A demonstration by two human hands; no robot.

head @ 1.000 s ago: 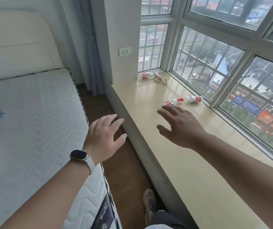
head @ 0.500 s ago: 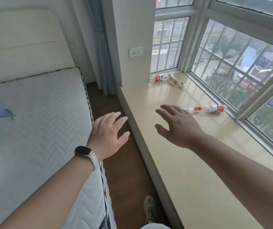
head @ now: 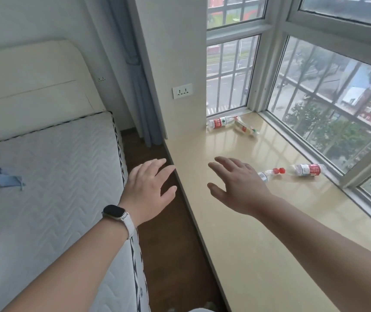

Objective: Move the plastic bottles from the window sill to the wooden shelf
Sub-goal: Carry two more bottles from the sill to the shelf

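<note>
Reach step, it seems: right hand (head: 236, 185), spread and empty, hovers over the sill (head: 247, 244). Next, grasp the bottle (head: 267, 174) at its 2 o'clock. Left hand (head: 148, 190) is also spread and empty.

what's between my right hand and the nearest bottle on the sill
Nothing visible. The right hand is open above the window sill, and the nearest bottle lies on its side just beyond it, partly hidden behind the knuckles.

Pretty bare bedroom, honestly
White quilted mattress (head: 56, 176) up against a cream headboard (head: 34, 75), crumpled blue cloth (head: 0, 180) lying on it (over by the left edge), grey-blue curtain (head: 135, 86), wall socket (head: 182, 90) to its right, dark wood floor (head: 168, 244).
</note>
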